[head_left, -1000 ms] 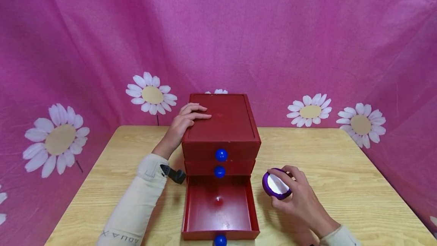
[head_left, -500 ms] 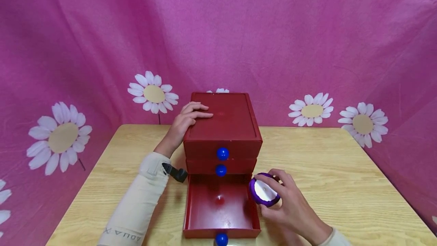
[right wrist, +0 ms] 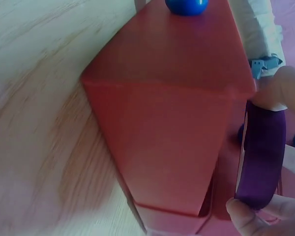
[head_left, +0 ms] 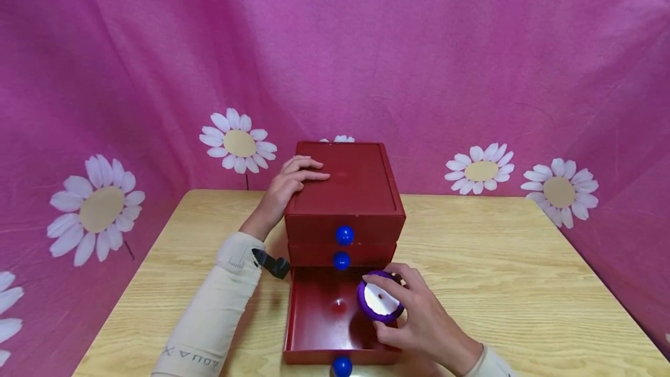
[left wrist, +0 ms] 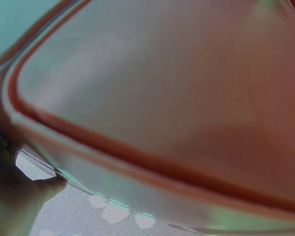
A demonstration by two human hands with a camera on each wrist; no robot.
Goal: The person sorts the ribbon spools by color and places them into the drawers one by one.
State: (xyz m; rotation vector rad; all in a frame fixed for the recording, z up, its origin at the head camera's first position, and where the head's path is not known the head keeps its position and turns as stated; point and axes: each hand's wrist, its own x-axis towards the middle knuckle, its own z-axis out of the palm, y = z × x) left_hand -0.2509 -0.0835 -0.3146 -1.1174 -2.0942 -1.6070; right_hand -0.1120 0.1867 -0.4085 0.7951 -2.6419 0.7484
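My right hand pinches a round purple disc with a white face, thumb on the near rim and fingers on the far rim. It is held over the right side of the pulled-out bottom drawer, white face up. From the right wrist view, the purple disc shows its smooth, thick side wall beside the drawer. The left hand rests on the upper left edge of the red drawer cabinet, fingers lying straight across the top. Blue ball knobs mark the drawer fronts; the upper two drawers are closed.
The cabinet stands on a light wooden table. Behind it hangs a pink curtain printed with white daisies. A black wrist strap piece juts from the left sleeve close to the cabinet's side.
My right hand has carried the purple disc leftward from beside the drawer to over its right side. The left hand stays on the cabinet top. The head view has shifted slightly.
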